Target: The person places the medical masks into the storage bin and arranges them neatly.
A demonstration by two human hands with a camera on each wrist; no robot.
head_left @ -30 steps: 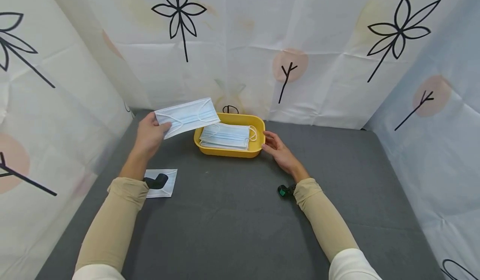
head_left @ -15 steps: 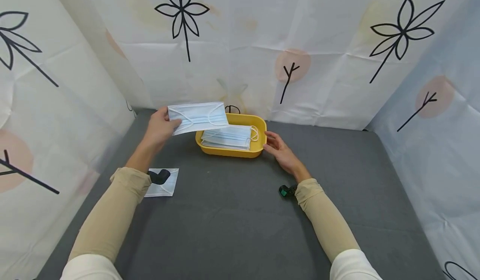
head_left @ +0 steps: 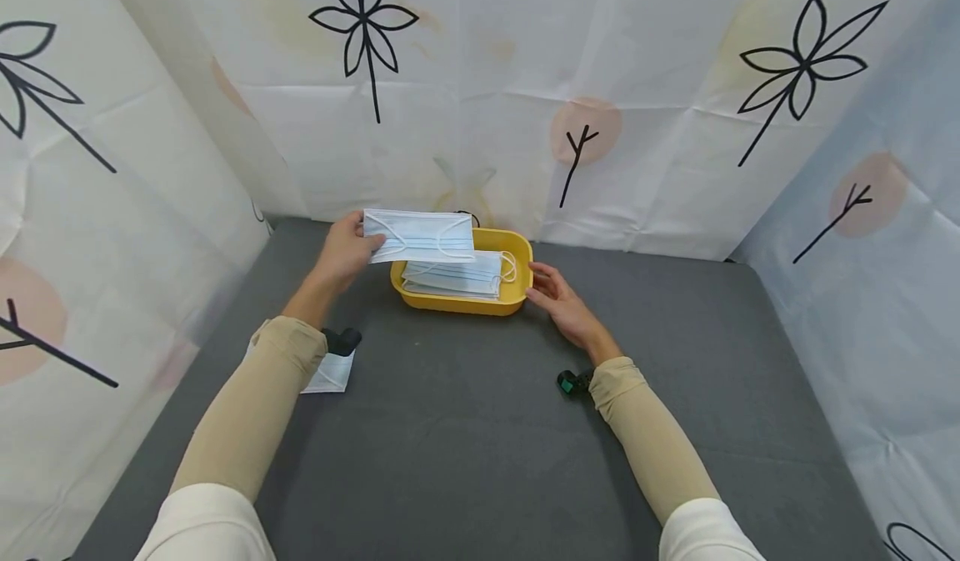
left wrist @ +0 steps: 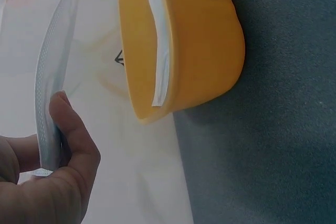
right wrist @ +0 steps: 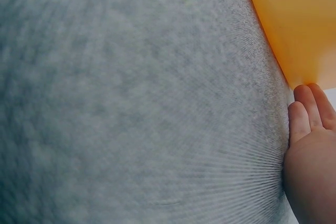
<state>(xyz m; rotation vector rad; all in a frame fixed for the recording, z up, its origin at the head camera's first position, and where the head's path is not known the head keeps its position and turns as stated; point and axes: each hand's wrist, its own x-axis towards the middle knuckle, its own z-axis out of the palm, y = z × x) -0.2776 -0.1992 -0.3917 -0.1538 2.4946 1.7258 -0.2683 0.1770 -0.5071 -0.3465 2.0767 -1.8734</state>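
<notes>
My left hand [head_left: 341,252] pinches a pale blue face mask [head_left: 420,236] by its left end. The mask hangs flat over the back left part of a yellow basket [head_left: 450,304], its white ear loops showing. Seen from the left wrist, the mask [left wrist: 52,72] stands edge-on between thumb and fingers, apart from the basket. A stack of similar masks [head_left: 457,277] lies inside the basket, partly covered by the held one in the head view. My right hand [head_left: 562,307] touches the basket's right end, its fingertips [right wrist: 303,93] against the yellow wall.
Another mask [head_left: 330,373] lies on the dark grey tabletop [head_left: 450,444] at the left, partly hidden under my left forearm. White patterned cloth [head_left: 495,61] rises right behind the basket and along both sides of the table.
My left hand has carried the mask to the right, over the basket, and levelled it from a tilt. My right hand has stayed at the basket's end.
</notes>
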